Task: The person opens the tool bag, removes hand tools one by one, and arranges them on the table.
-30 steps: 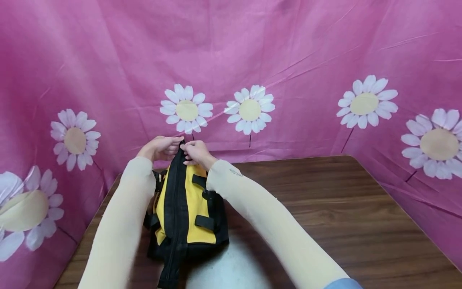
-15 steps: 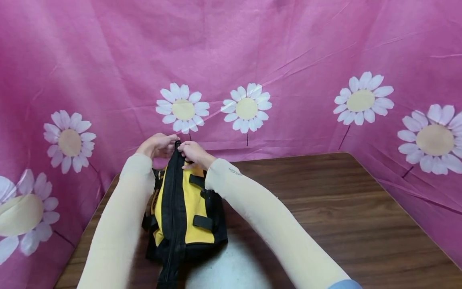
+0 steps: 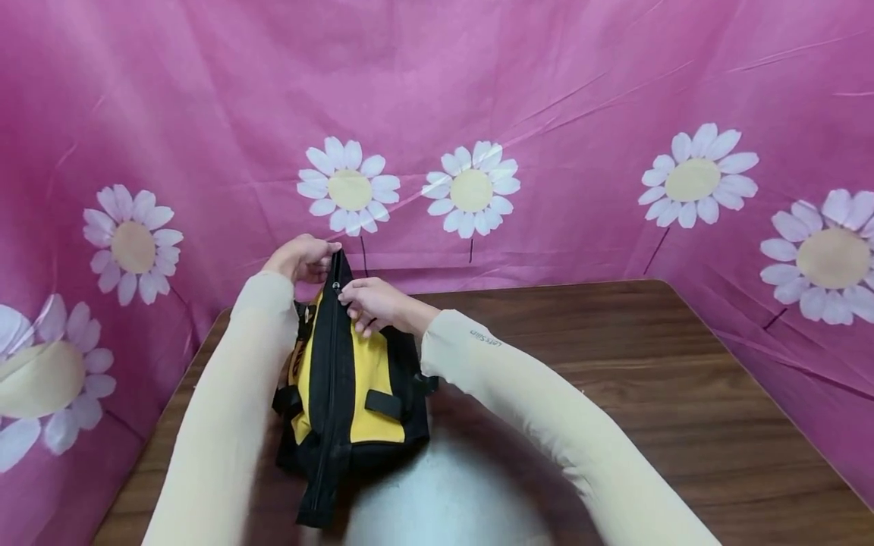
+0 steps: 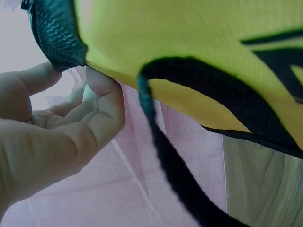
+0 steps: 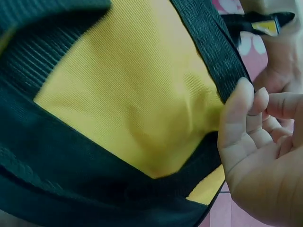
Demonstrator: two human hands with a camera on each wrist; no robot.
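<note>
A yellow and black fabric bag (image 3: 372, 364) stands on the left part of the table, a black zipper band running along its top. At the band's far end, my left hand (image 3: 302, 258) pinches the raised black tip between thumb and finger; the left wrist view shows this pinch on the black end tab (image 4: 57, 35). Just below it, my right hand (image 3: 378, 303) pinches at the zipper slider (image 3: 336, 287); the small pull is mostly hidden by the fingertips. In the right wrist view, the thumb and index finger of the right hand (image 5: 260, 142) meet beside the black band.
The brown wooden table (image 3: 580, 364) extends to the right of the bag. A pink cloth (image 3: 546, 76) with daisies hangs behind and at both sides. Black straps lie on the bag's sides, and a thin black loop (image 4: 165, 151) hangs off it.
My right hand has moved from the bag's far tip toward me along the zipper, the slider with it. My left hand still holds the tip, now slightly higher in view.
</note>
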